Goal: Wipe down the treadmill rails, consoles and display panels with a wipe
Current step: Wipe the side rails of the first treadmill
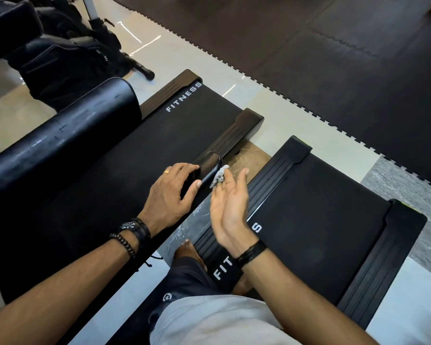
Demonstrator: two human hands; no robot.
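The person's left hand (173, 188) is lying palm down, its fingers curling over the end of a black handrail (207, 168) and its thumb pressing along the near side. A ring is showing on one finger, and a watch and a beaded bracelet are sitting on the left wrist. The left forearm is reaching in from the lower left. The right hand (230, 202) is turning palm up and inward, fingers straight and relaxed, with a small crumpled wipe (220, 177) resting at its fingertips against the handrail. A dark band is circling the right wrist, and the right forearm is coming in from the lower right.
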